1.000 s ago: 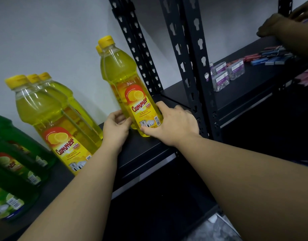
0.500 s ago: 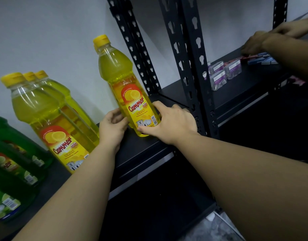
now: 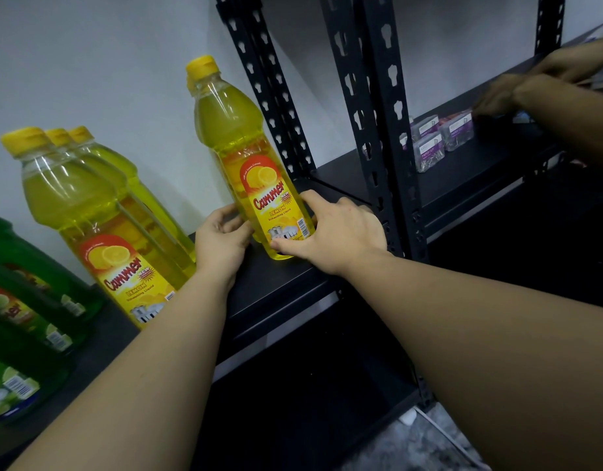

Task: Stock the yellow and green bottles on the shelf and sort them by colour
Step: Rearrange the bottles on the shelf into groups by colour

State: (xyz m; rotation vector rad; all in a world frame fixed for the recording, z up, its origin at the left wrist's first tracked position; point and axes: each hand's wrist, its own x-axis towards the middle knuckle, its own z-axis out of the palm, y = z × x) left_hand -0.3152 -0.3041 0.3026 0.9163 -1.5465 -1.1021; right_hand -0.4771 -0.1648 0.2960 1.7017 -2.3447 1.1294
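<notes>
At the frame's centre, the right hand (image 3: 330, 232) and left hand (image 3: 222, 239) grasp the base of an upright yellow bottle (image 3: 249, 158) standing on the black shelf (image 3: 279, 287). A row of yellow bottles (image 3: 99, 212) stands at centre left. Green bottles (image 3: 25, 300) occupy the lower left.

Both hands, left (image 3: 222, 241) and right (image 3: 334, 232), clasp base of upright yellow bottle (image 3: 249, 158) on black shelf (image 3: 276, 283), right of three yellow bottles (image 3: 89, 205).
</notes>
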